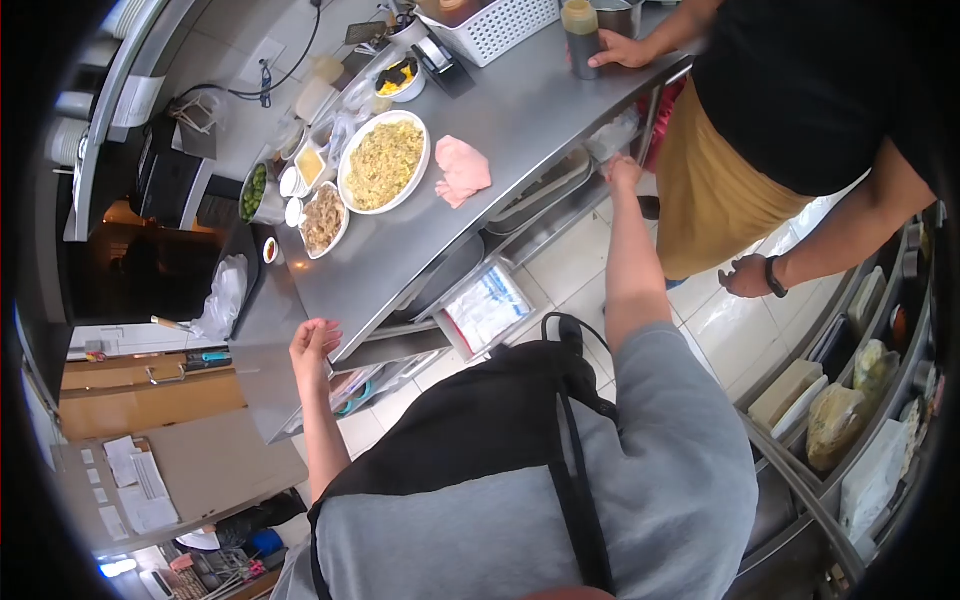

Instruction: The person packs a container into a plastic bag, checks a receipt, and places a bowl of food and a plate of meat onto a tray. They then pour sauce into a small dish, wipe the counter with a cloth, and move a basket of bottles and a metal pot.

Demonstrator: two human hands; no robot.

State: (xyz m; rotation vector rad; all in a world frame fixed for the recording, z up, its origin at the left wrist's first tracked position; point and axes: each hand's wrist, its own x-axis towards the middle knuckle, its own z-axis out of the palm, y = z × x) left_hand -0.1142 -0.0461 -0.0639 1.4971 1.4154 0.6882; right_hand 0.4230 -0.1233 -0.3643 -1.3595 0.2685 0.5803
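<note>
My left hand (315, 342) is over the near left corner of the steel counter (400, 240), fingers loosely bent and holding nothing. My right hand (624, 172) reaches below the counter edge, its fingers closed at a clear plastic bag (613, 137). On the counter, a large white oval plate of fried rice (384, 165) lies beside a smaller dish of meat (323, 220). To the plate's right is a crumpled pink cloth (463, 171).
A co-worker (800, 90) in a black shirt stands at the right, one hand on a sauce bottle (581, 40). A white basket (490, 30) is at the counter's back. Food containers (785, 395) line the right side. A plastic bag (222, 300) lies at left.
</note>
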